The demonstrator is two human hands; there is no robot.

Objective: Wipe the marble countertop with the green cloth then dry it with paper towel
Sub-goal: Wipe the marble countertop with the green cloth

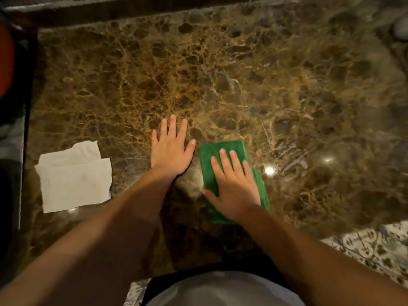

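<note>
The brown marble countertop with gold veins fills the view. A folded green cloth lies on it near the front middle. My right hand presses flat on top of the cloth, fingers spread and pointing away from me. My left hand rests palm down on the bare marble just left of the cloth, fingers apart, holding nothing. A white paper towel lies unfolded on the counter at the front left, apart from both hands.
The counter's left edge drops to a dark area with an orange object. A raised ledge runs along the back. Patterned floor tiles show at the lower right, beyond the front edge. Wet streaks glint right of the cloth.
</note>
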